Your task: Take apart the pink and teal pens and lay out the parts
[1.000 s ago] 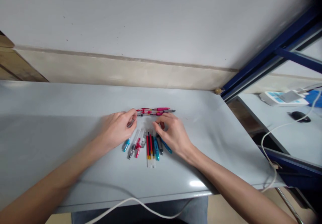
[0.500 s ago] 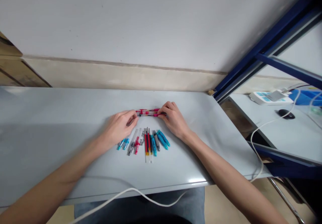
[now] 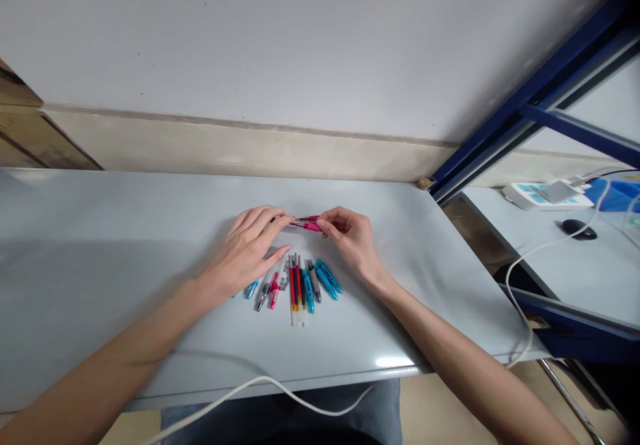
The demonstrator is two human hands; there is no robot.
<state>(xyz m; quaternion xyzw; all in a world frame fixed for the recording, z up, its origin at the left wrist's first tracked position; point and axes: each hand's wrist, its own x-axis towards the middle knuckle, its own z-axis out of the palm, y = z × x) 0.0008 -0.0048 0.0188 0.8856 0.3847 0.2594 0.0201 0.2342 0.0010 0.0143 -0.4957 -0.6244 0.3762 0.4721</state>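
Note:
My left hand (image 3: 253, 235) lies over the left part of a few pink pens, fingers stretched and the thumb spread away from them. It hides most of the clear barrels. My right hand (image 3: 350, 235) pinches the pink end of a pen (image 3: 313, 226) between thumb and fingers, with a second pink end just behind it. Nearer me is a row of pen parts: clear barrels with a red clip (image 3: 275, 286), red and black ink refills (image 3: 297, 292), a grey grip section (image 3: 315, 282) and blue grip sections (image 3: 327, 277). Blue-tipped barrels (image 3: 251, 290) are partly under my left hand.
The parts lie on a pale grey table (image 3: 125, 285) against a wall. A white cable (image 3: 265, 380) loops across the front edge. To the right stand a blue metal frame (image 3: 500, 108), a black mouse (image 3: 579, 229) and a white box-like device (image 3: 545, 195) on another table.
My left hand has opened from its pinch on the pens' left ends and moved right over the barrels. My right hand has shifted slightly, still at the pink ends.

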